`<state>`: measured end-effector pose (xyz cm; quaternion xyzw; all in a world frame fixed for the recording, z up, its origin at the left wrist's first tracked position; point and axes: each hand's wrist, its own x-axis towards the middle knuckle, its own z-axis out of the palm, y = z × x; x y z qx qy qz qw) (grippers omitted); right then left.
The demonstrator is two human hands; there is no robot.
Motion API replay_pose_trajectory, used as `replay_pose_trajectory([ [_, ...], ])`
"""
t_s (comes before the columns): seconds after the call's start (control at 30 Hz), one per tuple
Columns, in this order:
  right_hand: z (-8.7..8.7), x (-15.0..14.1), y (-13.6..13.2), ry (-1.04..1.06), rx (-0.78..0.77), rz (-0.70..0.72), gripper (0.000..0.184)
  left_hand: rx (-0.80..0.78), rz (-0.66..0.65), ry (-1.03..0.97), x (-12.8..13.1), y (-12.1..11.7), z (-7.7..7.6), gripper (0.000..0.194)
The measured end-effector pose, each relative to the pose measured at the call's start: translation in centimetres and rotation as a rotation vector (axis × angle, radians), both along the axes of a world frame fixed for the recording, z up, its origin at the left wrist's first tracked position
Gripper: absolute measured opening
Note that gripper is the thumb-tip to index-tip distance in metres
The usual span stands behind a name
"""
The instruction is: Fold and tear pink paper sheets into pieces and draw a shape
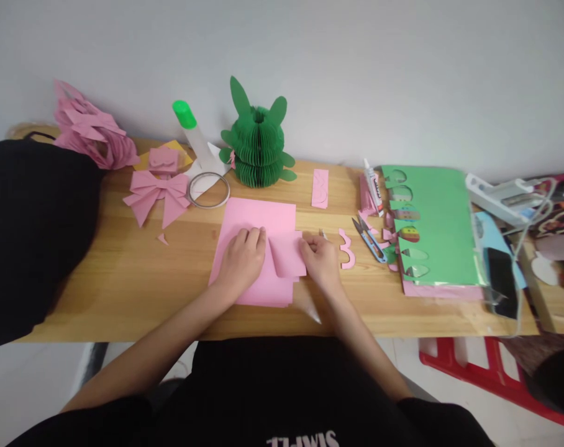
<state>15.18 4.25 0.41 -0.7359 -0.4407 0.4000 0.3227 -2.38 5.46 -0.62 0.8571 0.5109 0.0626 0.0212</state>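
A stack of pink paper sheets (258,220) lies on the wooden table (123,279) in front of me. My left hand (241,261) rests on the stack, fingers curled and pressing down. My right hand (320,261) pinches the right edge of a smaller folded pink piece (287,253) that lies over the stack. A thin pen-like tip shows just above my right hand; I cannot tell if the hand holds it.
Blue snips (369,239) and pink curved cutouts (347,249) lie right of my hands. Green sheets with cutouts (435,230), a glue tube (371,185), a green honeycomb paper figure (258,146), a green-capped glue bottle (194,136), a tape ring (209,189), a pink bow (157,194), a phone (502,282).
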Motion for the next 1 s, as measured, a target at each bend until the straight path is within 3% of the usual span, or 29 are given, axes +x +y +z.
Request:
replay_pose_trajectory([
  [0.53, 1.0, 0.3, 0.0, 0.040, -0.033, 0.037, 0.032, 0.121, -0.047, 0.108, -0.5, -1.9, 0.3, 0.045],
  [1.0, 0.6, 0.6, -0.3, 0.090, -0.050, -0.005, 0.028, 0.053, -0.050, 0.060, -0.5, -2.2, 0.8, 0.043],
])
